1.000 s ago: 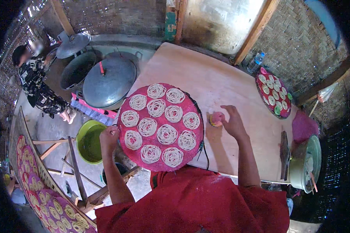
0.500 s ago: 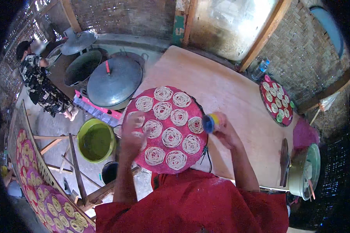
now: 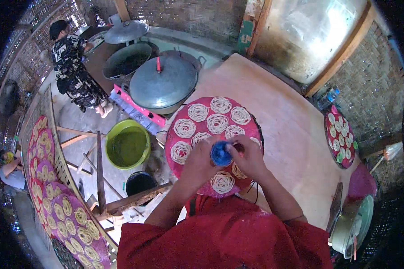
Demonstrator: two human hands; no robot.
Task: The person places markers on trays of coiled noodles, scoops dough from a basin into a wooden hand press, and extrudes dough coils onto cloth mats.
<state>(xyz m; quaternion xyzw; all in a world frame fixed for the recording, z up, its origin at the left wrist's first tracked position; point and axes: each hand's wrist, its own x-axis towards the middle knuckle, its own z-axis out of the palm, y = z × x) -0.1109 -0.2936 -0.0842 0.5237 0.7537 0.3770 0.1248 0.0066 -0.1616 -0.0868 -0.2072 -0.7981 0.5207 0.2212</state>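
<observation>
A round pink tray [image 3: 175,166] in front of me carries several pale noodle nests [image 3: 221,104] laid out flat. My left hand [image 3: 197,163] and my right hand [image 3: 248,161] meet over the tray's middle, both with fingers closed round a small blue round container [image 3: 221,153]. Its contents cannot be made out clearly. My hands hide some of the nests beneath them. The tray overlaps the near left part of a pale wooden table [image 3: 283,130].
A person [image 3: 74,67] in patterned clothes works by large pans and a lidded wok [image 3: 157,85]; another person [image 3: 11,172] is far left. Green basin [image 3: 121,161], dark bucket [image 3: 139,188], slanted rack with noodle trays [image 3: 78,224]. Right: smaller tray [image 3: 345,164], bottle [image 3: 327,98], pot [image 3: 350,233].
My left hand has left the tray's left edge and my right hand has come from the table at the right; both now grip the blue container over the nests. The view has shifted.
</observation>
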